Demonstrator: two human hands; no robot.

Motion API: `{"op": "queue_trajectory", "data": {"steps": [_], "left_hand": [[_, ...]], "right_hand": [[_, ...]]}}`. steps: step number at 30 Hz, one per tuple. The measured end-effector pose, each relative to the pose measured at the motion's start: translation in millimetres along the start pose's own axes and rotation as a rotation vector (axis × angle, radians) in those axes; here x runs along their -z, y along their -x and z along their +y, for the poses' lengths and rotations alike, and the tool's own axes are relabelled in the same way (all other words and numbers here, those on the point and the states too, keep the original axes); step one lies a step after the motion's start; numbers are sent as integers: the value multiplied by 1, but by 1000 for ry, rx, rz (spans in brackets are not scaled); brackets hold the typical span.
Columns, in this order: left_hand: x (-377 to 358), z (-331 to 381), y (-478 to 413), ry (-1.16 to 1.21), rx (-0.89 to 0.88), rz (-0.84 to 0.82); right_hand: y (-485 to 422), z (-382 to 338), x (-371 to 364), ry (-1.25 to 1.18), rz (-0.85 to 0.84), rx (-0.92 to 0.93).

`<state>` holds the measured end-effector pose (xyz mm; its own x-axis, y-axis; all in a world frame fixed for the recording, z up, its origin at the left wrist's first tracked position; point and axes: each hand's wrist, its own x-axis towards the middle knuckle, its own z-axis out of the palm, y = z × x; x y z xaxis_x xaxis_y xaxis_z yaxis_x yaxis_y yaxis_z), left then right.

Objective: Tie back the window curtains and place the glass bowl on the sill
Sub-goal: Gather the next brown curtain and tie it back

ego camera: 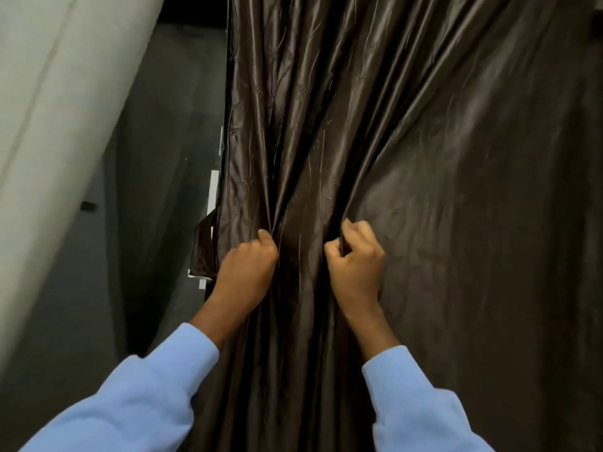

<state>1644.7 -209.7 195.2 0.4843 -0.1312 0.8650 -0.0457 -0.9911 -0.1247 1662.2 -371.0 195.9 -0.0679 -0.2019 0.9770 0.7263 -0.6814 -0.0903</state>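
The dark brown curtain (424, 158) hung straight ahead of you and filled the middle and right of the view. Its shiny, faintly patterned cloth was drawn into long folds that ran down toward your hands. Your left hand (248, 265) was on the curtain near its left edge, its grip closed tight with a bunch of cloth caught in the curled fingers. Your right hand (355, 259) was just beside it to the right on the same curtain, its grip also closed on the cloth, with a pleat pinched between thumb and fingers. A narrow band of curtain showed between the two hands. Both wrists came out of light blue sleeves (156, 396) low against the curtain. At the curtain's left edge, level with your left hand, a short loop (205, 246) of the same dark cloth stuck out. Left of the curtain stood a grey wall (146, 223), with a white strip (213, 194) right against the curtain's edge. Further left rose a pale slanting surface (49, 93).
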Motion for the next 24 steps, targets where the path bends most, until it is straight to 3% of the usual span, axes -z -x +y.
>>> {"op": "queue_trajectory", "data": {"steps": [11, 21, 24], "left_hand": [[6, -17, 1, -3, 7, -11], [5, -12, 2, 377, -1, 152], [6, -5, 1, 491, 0, 206]], "right_hand": [[9, -40, -50, 16, -309, 82], [13, -36, -43, 148, -427, 79], [14, -42, -47, 66, -415, 58]]}}
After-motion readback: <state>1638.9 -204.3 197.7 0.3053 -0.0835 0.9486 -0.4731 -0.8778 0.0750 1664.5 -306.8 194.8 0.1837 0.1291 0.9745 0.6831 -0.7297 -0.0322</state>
